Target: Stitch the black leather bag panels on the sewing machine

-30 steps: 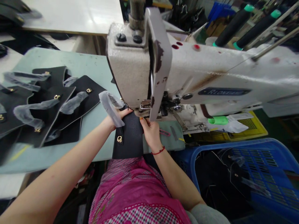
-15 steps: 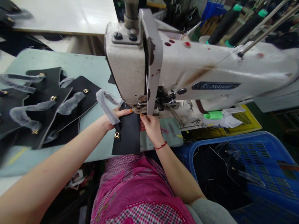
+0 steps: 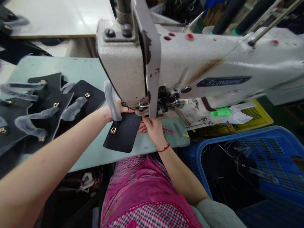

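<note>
A black leather panel point(image 3: 125, 131) lies under the sewing machine's needle area point(image 3: 142, 109), turned at a slant. On its left part sits a gold buckle point(image 3: 113, 130) with a strap point(image 3: 112, 99) wrapped in clear plastic. My left hand point(image 3: 119, 109) rests on the panel's upper left, behind the wrapped strap; a stretched finger lies flat on the leather, the others are partly hidden by the strap and machine. My right hand point(image 3: 152, 126) pinches the panel's right edge just beside the presser foot, thumb and index together, the other fingers curled below.
Several black panels with gold buckles and wrapped straps point(image 3: 49, 104) are spread on the pale green table point(image 3: 80, 68) at left. A blue basket point(image 3: 204, 152) holding more panels stands at right. A pink clip-like item point(image 3: 168, 130) lies right of my right hand.
The panel has swung, its near end shifting left and away from my body. The wrapped strap stands more upright. Both hands stay close to the needle; the head view has shifted slightly.
</note>
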`<state>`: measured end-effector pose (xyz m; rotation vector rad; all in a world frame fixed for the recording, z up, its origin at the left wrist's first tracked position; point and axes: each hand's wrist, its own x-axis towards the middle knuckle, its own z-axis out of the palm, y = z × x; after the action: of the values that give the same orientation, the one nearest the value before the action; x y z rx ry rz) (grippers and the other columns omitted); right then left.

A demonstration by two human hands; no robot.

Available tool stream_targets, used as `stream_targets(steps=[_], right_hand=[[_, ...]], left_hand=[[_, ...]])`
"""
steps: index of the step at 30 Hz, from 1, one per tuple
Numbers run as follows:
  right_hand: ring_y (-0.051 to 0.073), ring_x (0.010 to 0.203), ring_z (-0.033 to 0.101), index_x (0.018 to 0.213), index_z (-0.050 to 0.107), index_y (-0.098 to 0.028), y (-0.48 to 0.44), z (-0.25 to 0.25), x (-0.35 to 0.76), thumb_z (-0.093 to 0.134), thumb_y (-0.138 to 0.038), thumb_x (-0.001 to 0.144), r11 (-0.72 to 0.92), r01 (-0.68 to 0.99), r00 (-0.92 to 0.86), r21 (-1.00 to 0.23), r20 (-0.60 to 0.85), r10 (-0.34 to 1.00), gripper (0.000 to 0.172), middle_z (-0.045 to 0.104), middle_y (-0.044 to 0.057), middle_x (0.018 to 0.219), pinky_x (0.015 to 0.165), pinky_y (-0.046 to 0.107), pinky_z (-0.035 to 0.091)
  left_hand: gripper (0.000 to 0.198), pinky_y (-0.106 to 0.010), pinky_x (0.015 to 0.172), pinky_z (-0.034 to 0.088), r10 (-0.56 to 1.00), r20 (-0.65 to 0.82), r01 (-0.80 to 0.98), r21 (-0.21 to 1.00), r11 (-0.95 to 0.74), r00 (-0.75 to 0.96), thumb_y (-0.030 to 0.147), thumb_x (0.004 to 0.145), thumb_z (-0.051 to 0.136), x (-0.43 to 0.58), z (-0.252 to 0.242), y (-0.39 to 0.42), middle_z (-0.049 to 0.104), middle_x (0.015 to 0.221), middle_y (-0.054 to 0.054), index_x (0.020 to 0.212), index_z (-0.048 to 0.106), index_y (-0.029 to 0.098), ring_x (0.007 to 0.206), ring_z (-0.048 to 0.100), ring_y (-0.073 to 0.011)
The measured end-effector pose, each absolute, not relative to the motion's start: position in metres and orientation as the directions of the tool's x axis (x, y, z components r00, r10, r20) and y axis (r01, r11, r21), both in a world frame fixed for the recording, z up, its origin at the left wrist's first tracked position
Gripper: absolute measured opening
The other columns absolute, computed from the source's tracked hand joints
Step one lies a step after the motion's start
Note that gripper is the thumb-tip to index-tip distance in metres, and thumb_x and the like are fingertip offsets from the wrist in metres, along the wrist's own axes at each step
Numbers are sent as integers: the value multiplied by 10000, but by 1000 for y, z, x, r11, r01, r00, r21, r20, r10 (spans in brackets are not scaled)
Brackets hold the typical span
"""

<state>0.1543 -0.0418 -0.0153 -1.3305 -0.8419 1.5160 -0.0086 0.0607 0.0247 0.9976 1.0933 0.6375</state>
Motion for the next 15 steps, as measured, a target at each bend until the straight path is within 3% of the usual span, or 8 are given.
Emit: stream_targets(steps=[4,9,15], right_hand=[[109,479,648,723,593,-157,-42,-15,152,573,-521,893,-326,-236,23,-915,-341,940,402,656,18,582,432,162,450],[109,477,646,727,591,-161,-42,-15,151,576,-510,896,-333,-234,39,-914,-351,936,388,660,17,582,427,163,451],[115,472,641,748,597,-151,-41,-20,150,573,-495,899,-334,-279,40,-900,-359,933,376,668,25,591,431,176,444]], left_hand=[[799,-553,1144,350,844,-373,112,927,358,387,368,367,975,-8,28,61,753,1089,-132,1073,716,97,1199,599,-377],[701,-498,1168,337,869,-269,143,963,230,415,344,437,961,-8,28,63,760,1099,-93,1051,725,100,1189,609,-320],[736,-485,1156,353,852,-285,137,958,250,438,289,466,950,-10,26,67,749,1135,-100,1127,704,81,1183,610,-307]])
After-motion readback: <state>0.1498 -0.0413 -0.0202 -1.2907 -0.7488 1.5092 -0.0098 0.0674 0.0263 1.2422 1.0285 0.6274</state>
